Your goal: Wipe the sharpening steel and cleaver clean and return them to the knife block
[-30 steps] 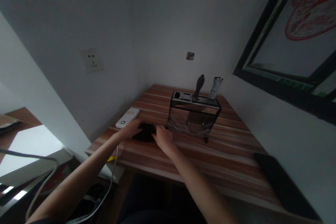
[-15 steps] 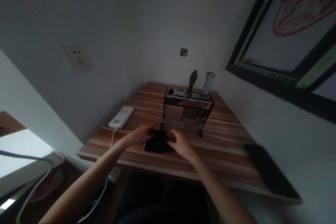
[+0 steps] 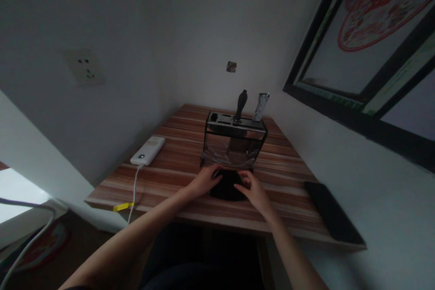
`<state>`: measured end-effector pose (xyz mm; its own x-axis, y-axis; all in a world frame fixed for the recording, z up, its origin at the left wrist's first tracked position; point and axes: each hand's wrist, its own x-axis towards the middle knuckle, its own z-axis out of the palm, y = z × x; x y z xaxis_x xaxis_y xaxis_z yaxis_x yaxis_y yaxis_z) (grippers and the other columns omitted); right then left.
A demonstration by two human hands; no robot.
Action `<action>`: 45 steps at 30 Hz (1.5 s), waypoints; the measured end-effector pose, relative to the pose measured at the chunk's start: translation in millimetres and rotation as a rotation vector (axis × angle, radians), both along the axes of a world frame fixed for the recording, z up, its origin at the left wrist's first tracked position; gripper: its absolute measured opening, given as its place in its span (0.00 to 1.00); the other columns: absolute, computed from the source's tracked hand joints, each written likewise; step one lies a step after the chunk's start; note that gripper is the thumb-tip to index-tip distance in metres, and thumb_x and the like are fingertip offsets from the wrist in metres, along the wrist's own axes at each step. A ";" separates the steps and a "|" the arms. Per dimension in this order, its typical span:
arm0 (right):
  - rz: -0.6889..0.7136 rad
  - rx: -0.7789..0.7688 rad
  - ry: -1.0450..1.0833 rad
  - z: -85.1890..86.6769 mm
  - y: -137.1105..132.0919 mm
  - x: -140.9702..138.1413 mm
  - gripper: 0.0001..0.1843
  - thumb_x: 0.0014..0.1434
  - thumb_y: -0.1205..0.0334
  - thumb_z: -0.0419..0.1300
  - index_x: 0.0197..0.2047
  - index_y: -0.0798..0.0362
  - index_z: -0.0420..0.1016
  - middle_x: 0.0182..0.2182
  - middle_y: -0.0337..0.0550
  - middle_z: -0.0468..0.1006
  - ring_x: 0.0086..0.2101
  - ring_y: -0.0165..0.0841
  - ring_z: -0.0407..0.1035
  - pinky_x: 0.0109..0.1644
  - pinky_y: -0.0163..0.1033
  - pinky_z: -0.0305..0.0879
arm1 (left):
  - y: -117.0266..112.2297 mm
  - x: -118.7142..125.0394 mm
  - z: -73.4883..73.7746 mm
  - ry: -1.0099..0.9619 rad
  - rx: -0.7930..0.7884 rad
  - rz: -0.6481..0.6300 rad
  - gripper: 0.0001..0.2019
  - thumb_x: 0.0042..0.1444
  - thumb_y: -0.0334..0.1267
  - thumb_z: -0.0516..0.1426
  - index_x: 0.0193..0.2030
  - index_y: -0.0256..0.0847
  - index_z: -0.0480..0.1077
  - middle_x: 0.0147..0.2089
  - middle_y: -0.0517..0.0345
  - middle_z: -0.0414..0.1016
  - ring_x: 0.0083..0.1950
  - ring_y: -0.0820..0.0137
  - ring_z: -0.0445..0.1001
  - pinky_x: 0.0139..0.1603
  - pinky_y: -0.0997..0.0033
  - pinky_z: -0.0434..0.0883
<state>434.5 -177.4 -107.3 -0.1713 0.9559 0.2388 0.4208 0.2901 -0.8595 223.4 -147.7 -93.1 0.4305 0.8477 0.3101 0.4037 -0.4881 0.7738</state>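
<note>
A black, soft-looking flat piece point(image 3: 227, 186), perhaps cloth or a pouch, lies at the front of the wooden table. Its details are lost in the dark. My left hand point(image 3: 205, 179) pinches its left edge, thumb on top. At its right edge, my right hand point(image 3: 253, 190) holds it between thumb and curled fingers. Right behind the piece stands a knife block point(image 3: 234, 133) with clear sides and a black frame. A black-handled knife point(image 3: 241, 105) and a plastic-wrapped handle point(image 3: 261, 106) stick up from its top.
On the left of the wooden table point(image 3: 176, 158) lies a white power bank point(image 3: 148, 150) with a white cable point(image 3: 134, 190) and a yellow tag point(image 3: 123, 207). A black flat slab point(image 3: 335, 213) lies along the right edge. Walls close in behind, and a framed picture point(image 3: 374, 54) hangs right.
Both hands have shifted right with the black piece, which now sits more squarely before the knife block. The view has turned slightly to the right.
</note>
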 end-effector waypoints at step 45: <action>-0.019 1.046 -0.962 251.1 48.6 -27.4 0.17 0.58 0.74 0.50 0.47 0.53 0.73 0.43 0.48 0.73 0.46 0.40 0.65 0.50 0.47 0.63 | 12.0 1.0 -27.1 0.014 0.092 0.051 0.13 0.50 0.26 0.53 0.43 0.40 0.69 0.45 0.52 0.72 0.48 0.66 0.70 0.52 0.66 0.65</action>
